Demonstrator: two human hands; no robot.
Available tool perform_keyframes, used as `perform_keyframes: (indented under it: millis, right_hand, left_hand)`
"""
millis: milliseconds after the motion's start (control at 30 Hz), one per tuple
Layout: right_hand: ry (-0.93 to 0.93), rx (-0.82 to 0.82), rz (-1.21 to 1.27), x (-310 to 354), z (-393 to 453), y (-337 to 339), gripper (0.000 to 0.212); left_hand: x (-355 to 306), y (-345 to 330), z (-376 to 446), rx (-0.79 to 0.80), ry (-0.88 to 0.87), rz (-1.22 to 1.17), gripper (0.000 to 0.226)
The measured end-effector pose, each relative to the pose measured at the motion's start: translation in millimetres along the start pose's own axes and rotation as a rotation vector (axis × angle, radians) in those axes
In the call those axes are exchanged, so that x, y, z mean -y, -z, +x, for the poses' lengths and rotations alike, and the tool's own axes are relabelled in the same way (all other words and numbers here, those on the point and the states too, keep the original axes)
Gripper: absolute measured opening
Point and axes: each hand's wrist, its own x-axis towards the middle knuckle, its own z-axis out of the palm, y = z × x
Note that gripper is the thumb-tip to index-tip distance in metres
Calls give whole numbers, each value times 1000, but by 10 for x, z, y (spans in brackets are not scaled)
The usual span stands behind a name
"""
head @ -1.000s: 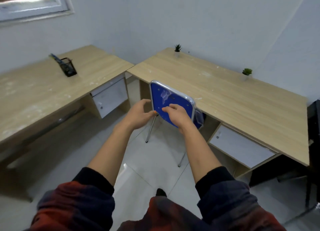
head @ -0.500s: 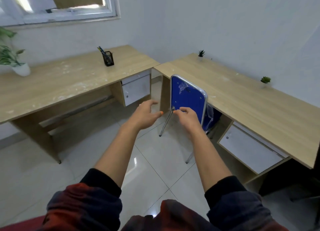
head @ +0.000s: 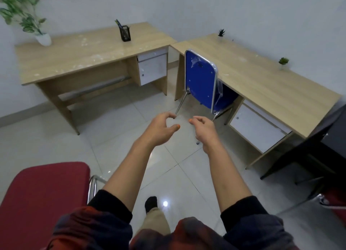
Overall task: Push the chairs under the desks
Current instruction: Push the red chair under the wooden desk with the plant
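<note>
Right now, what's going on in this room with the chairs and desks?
A person is tidying chairs under the desks. The blue chair sits with its seat tucked under the right desk. Both hands are off it: the left hand and right hand hover empty and loosely curled above the floor. A red chair stands close at the lower left, not under the left desk.

Two desks meet in a corner at twelve o'clock: one desk (head: 78,62) at eleven o'clock carries a potted plant (head: 43,39) and pen holder (head: 125,33); the other desk (head: 262,81) at one o'clock has a chair (head: 201,81) tucked partly beneath. A second chair (head: 41,203) sits at seven o'clock.
</note>
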Motion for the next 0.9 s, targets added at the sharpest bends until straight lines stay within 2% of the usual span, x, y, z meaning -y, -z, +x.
perform_keyframes:
  millis: [133, 267, 400, 600, 767, 900]
  right_hand:
    - [8, 53, 11, -107, -350, -80, 22]
    - [34, 99, 7, -137, -547, -200, 23]
    - [24, 130, 0, -202, -926, -375, 3]
    - [8, 158, 21, -307, -1544, -921, 5]
    - [-16, 297, -15, -531, -2266, -1561, 8]
    - [-35, 321, -42, -765, -2711, -1855, 9]
  left_hand:
    - [92, 81, -461, -33, 26, 17, 45]
    - [119, 206, -684, -63, 29, 36, 45]
    - [293, 333, -1121, -68, 39, 30, 43]
    - [861, 738, -1830, -70, 97, 40, 41]
    - [1466, 1236, -2521, -85, 195, 39, 40]
    - [1736, 1377, -2957, -53, 192, 28, 42]
